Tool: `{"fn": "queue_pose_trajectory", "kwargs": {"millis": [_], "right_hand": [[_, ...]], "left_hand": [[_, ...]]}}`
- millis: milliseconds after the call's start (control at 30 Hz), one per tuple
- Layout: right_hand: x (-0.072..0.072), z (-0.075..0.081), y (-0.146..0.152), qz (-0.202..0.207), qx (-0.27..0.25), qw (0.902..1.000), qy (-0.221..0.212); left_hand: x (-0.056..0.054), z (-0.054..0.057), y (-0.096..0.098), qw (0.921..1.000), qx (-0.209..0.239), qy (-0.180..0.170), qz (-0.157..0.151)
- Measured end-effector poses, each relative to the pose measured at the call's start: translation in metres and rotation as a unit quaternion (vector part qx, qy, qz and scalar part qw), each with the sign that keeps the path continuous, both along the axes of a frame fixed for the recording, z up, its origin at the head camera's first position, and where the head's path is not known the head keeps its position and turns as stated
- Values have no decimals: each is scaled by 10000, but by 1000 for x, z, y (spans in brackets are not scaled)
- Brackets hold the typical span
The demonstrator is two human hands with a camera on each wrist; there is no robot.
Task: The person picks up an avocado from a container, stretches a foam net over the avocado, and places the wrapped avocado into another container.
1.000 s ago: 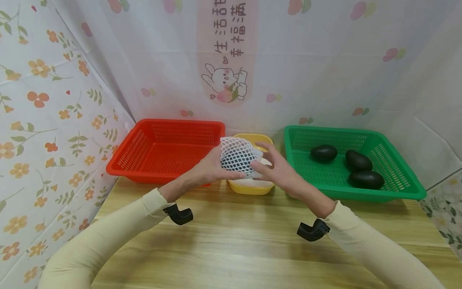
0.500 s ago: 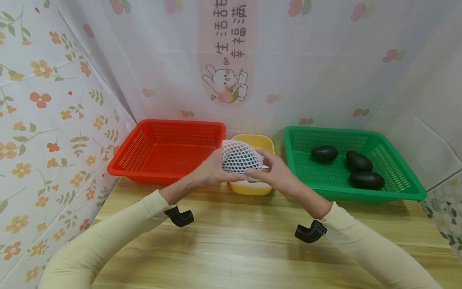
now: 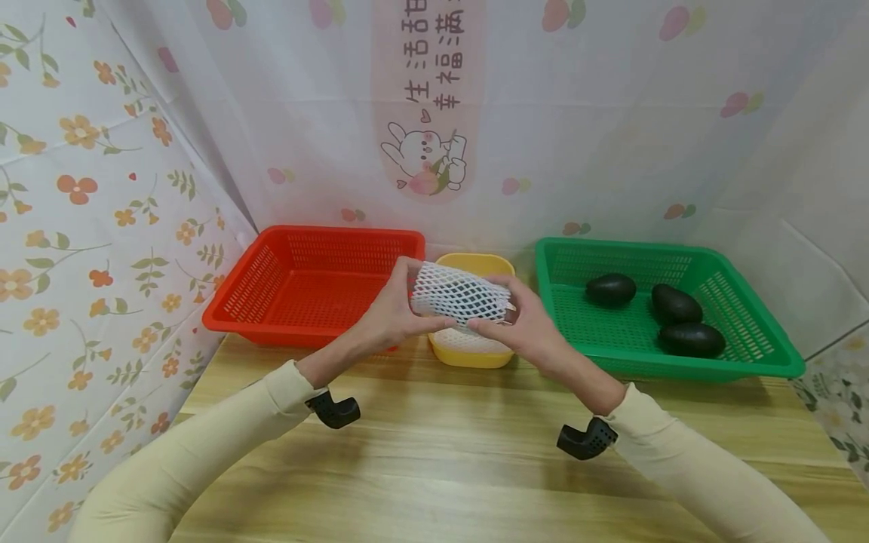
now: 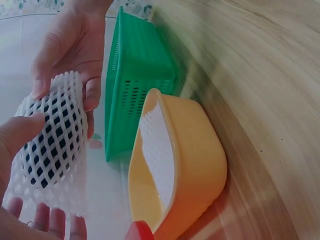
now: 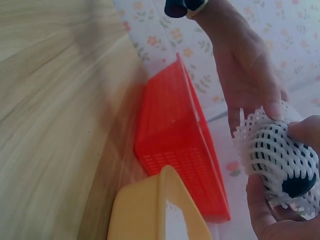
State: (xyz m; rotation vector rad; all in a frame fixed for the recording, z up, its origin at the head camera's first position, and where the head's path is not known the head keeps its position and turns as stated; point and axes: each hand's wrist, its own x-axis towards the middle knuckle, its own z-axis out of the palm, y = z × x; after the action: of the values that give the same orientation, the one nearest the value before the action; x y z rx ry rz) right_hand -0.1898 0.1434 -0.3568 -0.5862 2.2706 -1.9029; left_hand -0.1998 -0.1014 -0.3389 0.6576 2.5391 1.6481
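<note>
Both hands hold one dark avocado (image 5: 299, 185) dressed in a white foam net (image 3: 456, 290), above the yellow bin (image 3: 473, 360). At the left end, my left hand (image 3: 399, 305) grips the net, thumb along the near side and fingers behind. My right hand (image 3: 528, 320) pinches the other end, its thumb pressing the mesh. Dark skin shows through the diamond holes, and the avocado's bare end peeks from the net in the right wrist view. White foam netting (image 4: 157, 145) lies inside the yellow bin.
A red basket (image 3: 312, 332) stands on the left of the wooden table (image 3: 434, 452). On the right, a green basket (image 3: 668, 366) holds several bare avocados (image 3: 691, 339). A printed curtain (image 3: 597, 136) hangs close behind the containers.
My right hand has closed in on the net's right end. The net now reaches farther right over the avocado and looks longer and flatter. Baskets and bin stay put.
</note>
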Motion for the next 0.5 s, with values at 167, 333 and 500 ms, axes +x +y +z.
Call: {"fn": "queue_pose_trajectory", "kwargs": {"millis": [167,333,500], "right_hand": [[-1,2,3,64,-9,9998,212],[-2,3,7,299,-180,9982,487],[-3,3,8,505,-317,9957,702]], "left_hand": [[0,-2,0,9999,-34,148,81],[-1,-1,-1,9995,127,-122,-251],[-3,-1,0,9953,278,-340,-858]]}}
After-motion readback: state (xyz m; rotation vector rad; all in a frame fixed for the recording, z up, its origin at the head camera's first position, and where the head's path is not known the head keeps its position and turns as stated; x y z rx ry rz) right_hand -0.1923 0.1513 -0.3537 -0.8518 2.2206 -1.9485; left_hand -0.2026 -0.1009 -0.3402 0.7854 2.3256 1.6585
